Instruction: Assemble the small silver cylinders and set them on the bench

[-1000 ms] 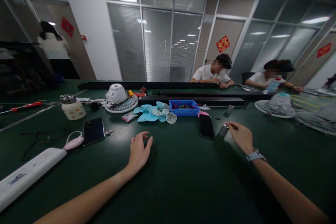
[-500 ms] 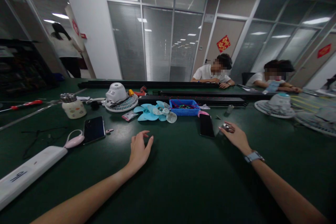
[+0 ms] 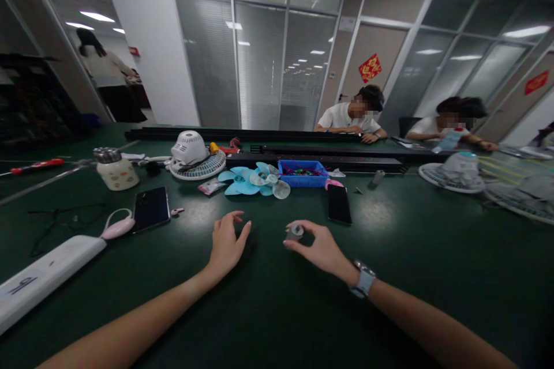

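Observation:
Between the thumb and fingers of my right hand is a small silvery motor, a short cylinder with a dark stub on its upper end. It is over the table's middle, to the right of my left hand. That left hand holds nothing; its thumb and fingers are apart and loosely curved by the table surface. A similar metal cylinder stands farther back on the right. Beyond my hands lie light-blue fan blades and a blue bin of wires and small parts.
Phones lie at left and right. A white power strip and a patterned jar are on the left. White fan parts and black rails line the back. Two people sit across the table.
My right hand has moved left from beside the right phone to the table's middle, bringing the small motor with it. My left hand has hardly moved.

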Demonstrator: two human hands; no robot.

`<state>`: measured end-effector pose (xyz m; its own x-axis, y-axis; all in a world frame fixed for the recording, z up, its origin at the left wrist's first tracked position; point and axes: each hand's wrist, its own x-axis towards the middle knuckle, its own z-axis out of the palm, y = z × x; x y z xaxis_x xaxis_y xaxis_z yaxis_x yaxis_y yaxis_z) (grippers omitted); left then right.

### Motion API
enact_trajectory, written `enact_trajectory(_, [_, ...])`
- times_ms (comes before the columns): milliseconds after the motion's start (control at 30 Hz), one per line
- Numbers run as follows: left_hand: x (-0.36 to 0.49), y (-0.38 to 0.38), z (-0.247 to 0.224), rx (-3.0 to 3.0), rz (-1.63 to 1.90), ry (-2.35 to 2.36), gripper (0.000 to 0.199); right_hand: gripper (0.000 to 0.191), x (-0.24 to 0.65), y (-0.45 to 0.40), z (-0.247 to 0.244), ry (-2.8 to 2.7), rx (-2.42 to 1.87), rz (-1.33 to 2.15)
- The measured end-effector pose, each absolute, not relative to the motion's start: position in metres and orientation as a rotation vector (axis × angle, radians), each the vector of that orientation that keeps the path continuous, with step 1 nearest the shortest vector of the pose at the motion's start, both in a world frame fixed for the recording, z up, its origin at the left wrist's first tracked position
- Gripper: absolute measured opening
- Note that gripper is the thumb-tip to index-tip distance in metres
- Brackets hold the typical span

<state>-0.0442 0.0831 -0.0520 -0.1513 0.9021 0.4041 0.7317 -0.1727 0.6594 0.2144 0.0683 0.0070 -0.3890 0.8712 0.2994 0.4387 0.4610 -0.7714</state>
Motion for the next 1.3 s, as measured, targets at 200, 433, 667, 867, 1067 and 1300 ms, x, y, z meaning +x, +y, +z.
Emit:
enact_trajectory(200, [-0.041,0.079,-0.042,1.944,1.268,1.806,0.04,0.04,0.179,0.063,-0.009,-2.09,-1.014,0.828])
enact_trajectory(433, [-0.017,0.054,-0.003,2.298,1.027,1.275,0.033,0.034,0.182,0.067,-0.018,-2.075,-1.011,0.838])
enact_trajectory(667, [-0.012,0.054,-0.008,2.158,1.05,1.327,0.027,0.034,0.181,0.067,-0.02,-2.093,-1.0,0.804])
enact_trajectory(867, [-0.012,0.059,-0.006,2.165,1.039,1.328,0.023,0.037,0.182,0.067,-0.02,-2.097,-0.974,0.809])
enact_trajectory(1067, [-0.011,0.061,0.006,2.216,1.057,1.342,0.022,0.035,0.182,0.068,-0.021,-2.1,-0.975,0.815])
enact_trajectory(1300, [-0.038,0.066,-0.009,2.077,1.155,1.581,0.02,0.043,0.183,0.067,-0.019,-2.106,-0.972,0.837])
